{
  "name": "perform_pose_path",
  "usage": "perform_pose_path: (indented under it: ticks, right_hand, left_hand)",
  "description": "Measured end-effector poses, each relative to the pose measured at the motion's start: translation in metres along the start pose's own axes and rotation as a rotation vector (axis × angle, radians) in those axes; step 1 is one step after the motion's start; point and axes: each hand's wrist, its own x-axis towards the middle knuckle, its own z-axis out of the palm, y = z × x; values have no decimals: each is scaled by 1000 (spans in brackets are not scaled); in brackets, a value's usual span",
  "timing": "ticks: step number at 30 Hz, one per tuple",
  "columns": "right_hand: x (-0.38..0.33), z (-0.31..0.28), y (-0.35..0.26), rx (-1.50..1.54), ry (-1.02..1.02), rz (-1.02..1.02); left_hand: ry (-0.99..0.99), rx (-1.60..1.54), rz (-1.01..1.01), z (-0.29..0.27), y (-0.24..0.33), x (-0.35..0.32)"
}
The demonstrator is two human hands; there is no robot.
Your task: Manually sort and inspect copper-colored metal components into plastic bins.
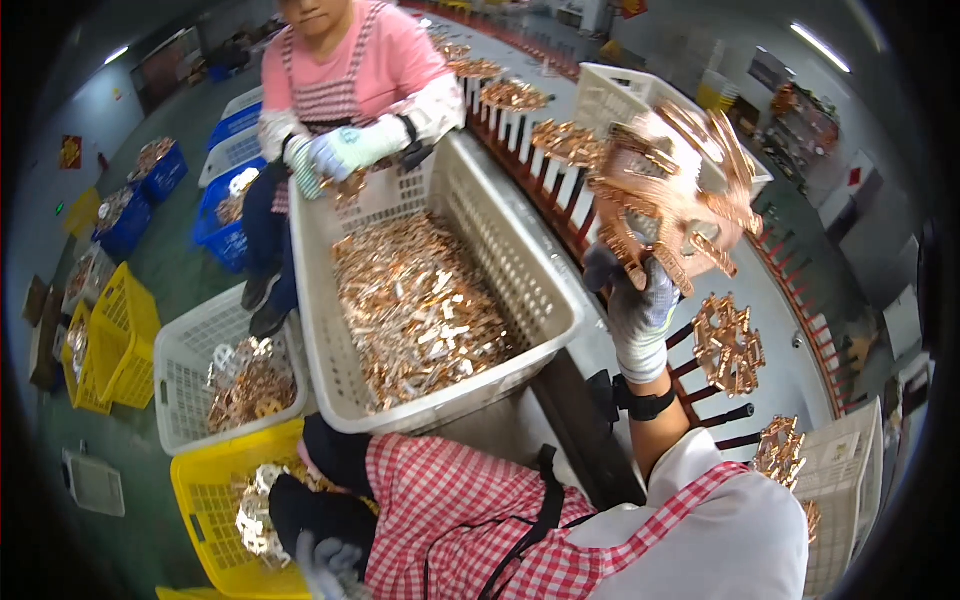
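Two gloved hands belong to the person wearing the camera. The right hand [640, 300], in a grey-and-white knit glove with a black wrist strap, is raised above the counter [770, 330]; its grip is clenched on the lower edge of a round cluster of copper-coloured stamped metal parts [672, 190], held up in the air, tilted, well above the row of dark red pegs [715, 415]. The left hand [325, 560], in a pale glove, is low at the bottom edge, just beside a yellow plastic slatted crate [205, 520] that holds shiny copper and silver parts; whether its grip is clenched or released cannot be told.

Between the two people stands a large white plastic slatted basket [520, 270], about half filled with loose copper-coloured strip parts [415, 305]. A smaller white plastic basket [180, 370] with similar parts sits on the floor to its left, touching the yellow crate.

Across the large basket sits a second person in a pink top and striped apron, both gloved hands [345, 155] at the far rim of the basket, holding a few copper parts. Further copper clusters [728, 345] hang on the pegs near the right hand. Blue plastic crates [225, 215] stand on the floor behind.
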Motion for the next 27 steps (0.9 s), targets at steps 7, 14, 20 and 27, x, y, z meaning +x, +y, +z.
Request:
perform_pose_path:
  ticks: [7, 14, 20, 27]
  right_hand:
    - [-152, 106, -16, 58, -810, 1112]
    - [-276, 117, -22, 455, -1114, 1701]
    - [-314, 113, -26, 342, -1614, 1693]
    - [-247, 134, -65, -188, -1702, 931]
  left_hand:
    - [-196, 275, 229, 29, -27, 2]
    - [-366, 932, 462, -78, -117, -60]
    - [-174, 732, 349, -69, -45, -79]
    - [-166, 304, 89, -80, -17, -100]
